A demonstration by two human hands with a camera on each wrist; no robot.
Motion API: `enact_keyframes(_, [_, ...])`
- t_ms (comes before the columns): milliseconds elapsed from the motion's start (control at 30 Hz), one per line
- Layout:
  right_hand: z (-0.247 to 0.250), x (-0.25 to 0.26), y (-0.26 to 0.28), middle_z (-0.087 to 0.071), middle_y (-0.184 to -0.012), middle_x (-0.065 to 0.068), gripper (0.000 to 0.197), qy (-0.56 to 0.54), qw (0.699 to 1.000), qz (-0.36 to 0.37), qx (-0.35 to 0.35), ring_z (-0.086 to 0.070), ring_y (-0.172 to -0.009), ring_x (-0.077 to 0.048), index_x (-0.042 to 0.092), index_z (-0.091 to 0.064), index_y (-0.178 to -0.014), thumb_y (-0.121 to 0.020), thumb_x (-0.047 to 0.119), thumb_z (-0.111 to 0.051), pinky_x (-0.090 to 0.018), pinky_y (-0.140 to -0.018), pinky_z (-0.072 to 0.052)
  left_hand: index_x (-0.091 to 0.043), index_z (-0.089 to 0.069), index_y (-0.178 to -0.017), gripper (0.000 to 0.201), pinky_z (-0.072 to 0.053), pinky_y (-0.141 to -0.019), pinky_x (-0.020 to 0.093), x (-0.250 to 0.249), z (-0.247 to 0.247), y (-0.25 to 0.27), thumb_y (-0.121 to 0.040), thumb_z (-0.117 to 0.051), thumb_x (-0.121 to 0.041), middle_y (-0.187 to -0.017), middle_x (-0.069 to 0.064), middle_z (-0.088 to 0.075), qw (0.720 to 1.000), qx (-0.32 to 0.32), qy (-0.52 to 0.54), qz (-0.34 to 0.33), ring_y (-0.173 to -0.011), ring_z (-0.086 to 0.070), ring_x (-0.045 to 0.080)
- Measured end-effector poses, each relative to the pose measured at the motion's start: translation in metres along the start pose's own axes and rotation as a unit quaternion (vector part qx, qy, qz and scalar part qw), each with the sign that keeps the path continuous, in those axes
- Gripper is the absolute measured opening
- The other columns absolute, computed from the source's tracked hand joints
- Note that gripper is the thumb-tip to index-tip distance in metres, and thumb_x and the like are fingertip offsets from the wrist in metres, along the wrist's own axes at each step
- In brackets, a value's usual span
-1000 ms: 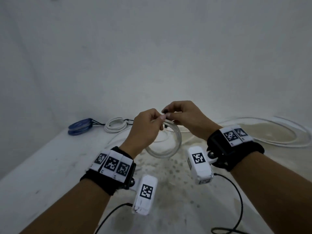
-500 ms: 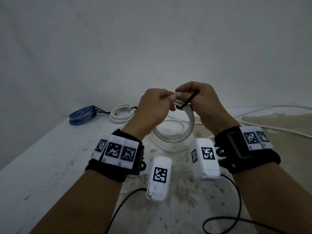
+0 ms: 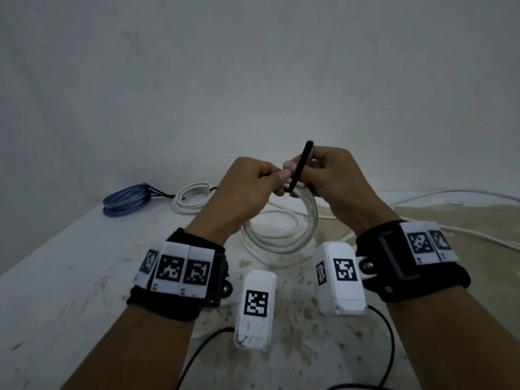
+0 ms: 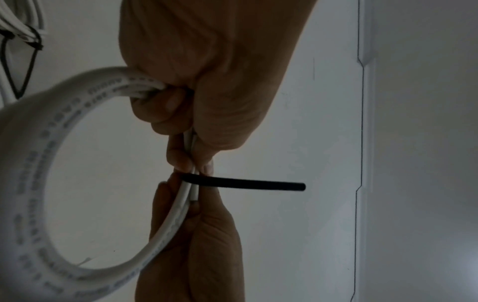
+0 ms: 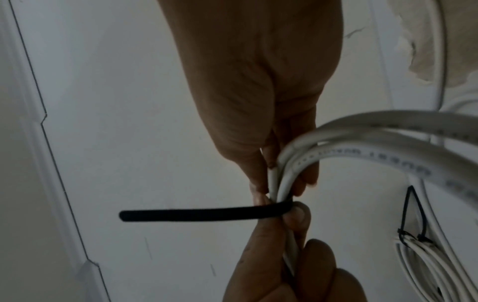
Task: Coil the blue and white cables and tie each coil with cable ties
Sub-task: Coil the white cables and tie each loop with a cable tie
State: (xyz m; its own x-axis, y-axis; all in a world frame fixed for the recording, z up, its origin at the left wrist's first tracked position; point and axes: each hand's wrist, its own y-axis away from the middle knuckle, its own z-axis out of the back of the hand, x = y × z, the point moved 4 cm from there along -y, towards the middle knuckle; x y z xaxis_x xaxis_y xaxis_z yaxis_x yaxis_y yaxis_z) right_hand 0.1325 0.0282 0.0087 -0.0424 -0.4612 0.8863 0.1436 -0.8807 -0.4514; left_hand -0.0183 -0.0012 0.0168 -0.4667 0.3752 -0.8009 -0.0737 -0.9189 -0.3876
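Observation:
A white cable coil (image 3: pixel 281 237) hangs in the air above the table, held at its top by both hands. My left hand (image 3: pixel 250 190) pinches the bundled turns from the left, and my right hand (image 3: pixel 332 178) pinches them from the right. A black cable tie (image 3: pixel 301 164) crosses the bundle between the two sets of fingertips, its free end sticking up. In the left wrist view the left hand (image 4: pixel 207 102) grips the coil (image 4: pixel 38 183) and the tie (image 4: pixel 245 183) juts sideways. In the right wrist view the right hand (image 5: pixel 258 102) clamps the coil (image 5: pixel 362 147) just above the tie (image 5: pixel 194 214).
A tied blue coil (image 3: pixel 126 199) and a tied white coil (image 3: pixel 194 202) lie at the back left of the white table (image 3: pixel 70 277). Loose white cable (image 3: pixel 450 192) runs across the back right. A wall stands close behind. Black wrist-camera cords (image 3: pixel 388 347) trail near me.
Both hands have lifted the white coil higher and toward me. The black tie, first unseen and then bent over the bundle, now stands up straight between the fingertips.

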Motion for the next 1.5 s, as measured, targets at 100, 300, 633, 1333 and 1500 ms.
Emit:
enact_keyframes(100, [-0.004,0.000,-0.001,-0.072,-0.076,-0.023,0.018,0.012,1.000,0.002,0.007,-0.069,-0.077,-0.047,-0.001,-0.070,-0.086,-0.083,0.015,-0.077,-0.064,-0.076,-0.054,-0.010,-0.075,-0.077,0.028,-0.041,-0.063,0.024,0.003,0.005,0.000,-0.094,-0.062,-0.028,-0.066,-0.003,-0.067,1.000,0.002,-0.006,0.012,-0.061,-0.057,0.002])
enact_keyframes(300, [-0.017,0.006,-0.003,-0.074,-0.074,-0.006,0.009,0.083,0.995,0.047,-0.025,-0.072,-0.074,-0.029,0.017,-0.079,-0.078,-0.080,0.026,-0.076,-0.055,-0.075,-0.058,-0.017,-0.075,-0.075,0.022,-0.050,-0.074,0.032,0.003,0.016,0.005,-0.093,-0.063,-0.024,-0.069,-0.001,-0.070,0.999,-0.028,-0.007,0.016,-0.072,-0.066,0.013])
enact_keyframes(633, [-0.030,0.051,0.013,-0.067,-0.101,0.013,0.014,0.237,0.955,0.116,0.133,-0.065,-0.090,-0.005,0.036,-0.074,-0.097,-0.083,0.035,-0.075,-0.021,-0.077,-0.049,-0.013,-0.074,-0.076,0.024,-0.037,-0.043,0.007,0.010,0.044,0.003,-0.093,-0.061,-0.024,-0.067,0.000,-0.067,0.988,-0.142,-0.046,0.026,-0.058,-0.058,0.006])
enact_keyframes(1333, [-0.041,0.059,0.013,-0.054,-0.062,0.006,0.034,0.410,0.905,0.104,0.045,-0.057,-0.062,-0.016,0.027,-0.052,-0.068,-0.101,0.024,-0.049,-0.030,-0.060,-0.043,-0.024,-0.064,-0.060,0.034,-0.032,-0.045,0.010,-0.006,0.032,0.005,-0.093,-0.061,-0.023,-0.046,-0.014,-0.055,0.994,-0.103,-0.048,-0.004,-0.041,-0.047,-0.004])
enact_keyframes(1500, [-0.044,0.054,0.012,-0.065,-0.083,-0.012,0.026,0.484,0.868,0.101,0.033,-0.056,-0.073,-0.026,0.005,-0.066,-0.087,-0.100,0.014,-0.045,-0.033,-0.064,-0.041,-0.017,-0.074,-0.072,0.028,-0.037,-0.057,0.023,-0.005,0.033,0.004,-0.094,-0.059,-0.027,-0.057,-0.011,-0.060,0.992,-0.114,-0.058,-0.008,-0.047,-0.048,-0.004])
